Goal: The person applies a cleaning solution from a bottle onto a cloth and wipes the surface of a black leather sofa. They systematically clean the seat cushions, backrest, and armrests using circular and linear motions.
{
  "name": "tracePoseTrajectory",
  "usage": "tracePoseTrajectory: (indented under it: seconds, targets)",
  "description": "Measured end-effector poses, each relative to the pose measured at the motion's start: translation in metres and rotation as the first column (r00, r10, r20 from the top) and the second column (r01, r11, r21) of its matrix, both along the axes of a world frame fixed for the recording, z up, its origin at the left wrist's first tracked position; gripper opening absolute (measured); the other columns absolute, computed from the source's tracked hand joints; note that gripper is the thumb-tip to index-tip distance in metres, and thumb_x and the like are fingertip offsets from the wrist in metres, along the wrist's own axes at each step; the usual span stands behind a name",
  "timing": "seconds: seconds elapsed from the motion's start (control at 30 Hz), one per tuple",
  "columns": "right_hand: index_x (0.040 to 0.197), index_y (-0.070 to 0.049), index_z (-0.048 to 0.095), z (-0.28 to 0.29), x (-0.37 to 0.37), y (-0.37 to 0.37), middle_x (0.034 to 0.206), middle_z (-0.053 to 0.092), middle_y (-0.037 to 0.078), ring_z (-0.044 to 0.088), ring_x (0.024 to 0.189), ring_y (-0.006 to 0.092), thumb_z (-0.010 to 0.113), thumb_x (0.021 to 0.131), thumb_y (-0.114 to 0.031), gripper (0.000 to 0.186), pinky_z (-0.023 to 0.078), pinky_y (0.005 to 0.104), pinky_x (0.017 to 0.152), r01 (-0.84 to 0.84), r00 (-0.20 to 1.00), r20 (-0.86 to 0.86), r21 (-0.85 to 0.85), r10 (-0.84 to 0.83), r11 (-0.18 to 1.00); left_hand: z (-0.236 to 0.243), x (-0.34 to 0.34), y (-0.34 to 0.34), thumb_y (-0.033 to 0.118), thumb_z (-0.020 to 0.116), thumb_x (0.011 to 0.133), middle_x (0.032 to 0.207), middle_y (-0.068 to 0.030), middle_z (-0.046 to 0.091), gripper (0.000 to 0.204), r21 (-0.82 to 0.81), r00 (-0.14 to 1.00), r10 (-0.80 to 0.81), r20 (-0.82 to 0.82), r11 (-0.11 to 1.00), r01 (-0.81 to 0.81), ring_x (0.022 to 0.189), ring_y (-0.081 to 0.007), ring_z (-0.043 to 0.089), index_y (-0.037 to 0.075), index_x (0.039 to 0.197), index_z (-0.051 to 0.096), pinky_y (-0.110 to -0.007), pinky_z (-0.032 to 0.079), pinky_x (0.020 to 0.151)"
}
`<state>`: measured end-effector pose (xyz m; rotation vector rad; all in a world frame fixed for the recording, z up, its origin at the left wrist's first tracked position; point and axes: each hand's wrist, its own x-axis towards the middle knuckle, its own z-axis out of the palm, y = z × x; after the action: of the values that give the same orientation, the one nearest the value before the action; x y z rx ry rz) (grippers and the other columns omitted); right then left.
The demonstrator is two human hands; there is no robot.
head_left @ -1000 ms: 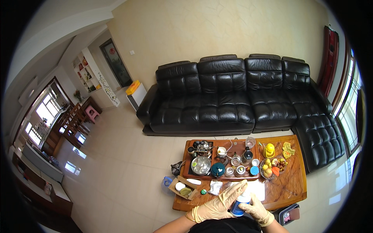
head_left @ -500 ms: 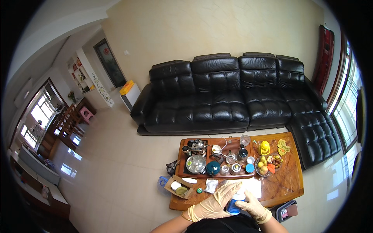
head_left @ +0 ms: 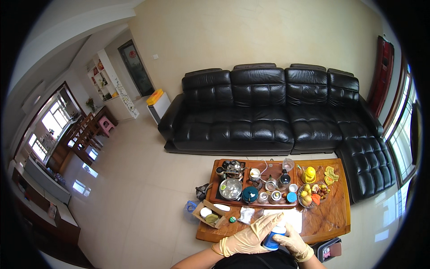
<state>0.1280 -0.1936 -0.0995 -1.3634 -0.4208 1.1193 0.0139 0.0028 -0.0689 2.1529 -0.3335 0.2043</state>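
Both of my hands wear pale yellow gloves and meet at the near edge of the wooden table, around a small blue bottle with a white upper part. My left hand presses against the bottle's left side, its fingers stretched together over the top and hiding most of it. From the right, my right hand is closed on the bottle with the thumb across its front. Just beyond the hands lies a white sheet, and a crumpled white packet sits to its left.
The wooden table carries a tea tray with a glass pot, a teal lidded pot and jars. At right stand a fruit bowl and a yellow container. A cardboard box is at left, a bin beside the table, a black sofa behind.
The whole view has shifted, so the room sits slightly farther right. Both hands remain around the bottle, with little change in their grip.
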Motion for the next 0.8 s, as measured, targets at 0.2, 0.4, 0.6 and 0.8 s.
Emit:
tracePoseTrajectory:
  seconds: [0.2, 0.4, 0.6, 0.8]
  targets:
    - [0.149, -0.005, 0.047, -0.008, 0.005, -0.006, 0.115, 0.064, 0.001, 0.057, 0.092, 0.0075, 0.082, 0.089, -0.026, 0.073, 0.047, 0.0233, 0.078, -0.042, 0.998, 0.033, -0.081, 0.044, 0.996, 0.0, -0.003, -0.004, 0.03, 0.083, 0.082, 0.162, -0.0275, 0.029, 0.11, 0.009, 0.998, 0.028, 0.05, 1.0, -0.028, 0.151, -0.0428, 0.031, -0.001, 0.164, 0.018, -0.048, 0.027, 0.125]
    - [0.152, -0.004, 0.044, -0.012, 0.0, -0.002, 0.131, 0.061, 0.006, 0.058, 0.117, 0.0163, 0.079, 0.092, -0.025, 0.073, 0.048, 0.0336, 0.1, -0.006, 0.999, 0.053, 0.085, 0.001, 0.996, 0.002, -0.003, -0.004, 0.028, 0.084, 0.08, 0.162, -0.0261, 0.03, 0.11, -0.001, 0.996, 0.044, 0.079, 0.999, -0.044, 0.15, -0.0411, 0.033, 0.0, 0.164, 0.018, -0.048, 0.027, 0.125]
    - [0.154, -0.002, 0.04, -0.016, 0.001, -0.002, 0.14, 0.057, 0.01, 0.055, 0.127, 0.0205, 0.077, 0.094, -0.028, 0.075, 0.045, 0.0379, 0.108, -0.007, 1.0, 0.015, 0.153, 0.005, 0.988, -0.001, -0.004, -0.001, 0.034, 0.086, 0.081, 0.165, -0.0262, 0.027, 0.112, -0.008, 0.995, 0.066, 0.075, 0.998, -0.065, 0.153, -0.0433, 0.028, 0.003, 0.165, 0.019, -0.05, 0.027, 0.125]
    - [0.152, 0.001, 0.041, -0.011, -0.001, 0.0, 0.139, 0.059, 0.011, 0.056, 0.127, 0.0212, 0.076, 0.094, -0.03, 0.074, 0.044, 0.0391, 0.109, -0.02, 0.998, -0.052, 0.178, 0.03, 0.984, 0.0, -0.004, -0.002, 0.03, 0.084, 0.08, 0.166, -0.0233, 0.026, 0.112, 0.007, 0.994, 0.07, 0.085, 0.997, -0.071, 0.153, -0.0398, 0.029, 0.001, 0.165, 0.018, -0.046, 0.025, 0.126]
